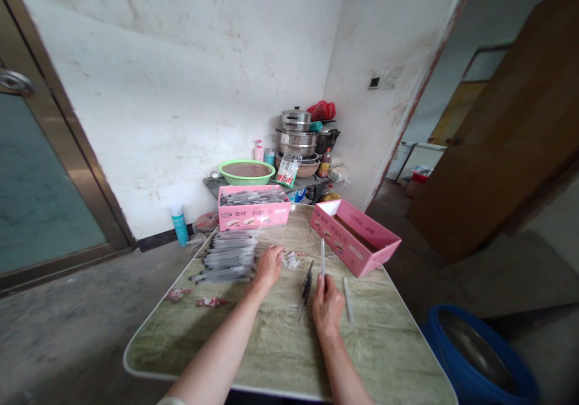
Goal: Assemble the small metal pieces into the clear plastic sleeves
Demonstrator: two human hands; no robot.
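In my right hand (328, 305) is a pale, translucent pen (322, 257), held upright with its tip pointing away from me. My left hand (270, 264) has its fingers curled together beside a small heap of white pieces (292, 260); whatever they may pinch is too small to tell. Between the hands lie several thin dark refills (307, 284). A single clear tube (348, 300) rests right of my right hand. To the left of my left hand, many grey pens with dark ends (230, 257) are laid in a stack.
A pink box (254, 218) full of pens stands at the table's (280, 357) far left; another pink box (357, 237) sits at the right edge. Behind are a green basin (246, 179) and stacked pots (297, 138). A blue barrel (479, 357) stands on the floor at right.
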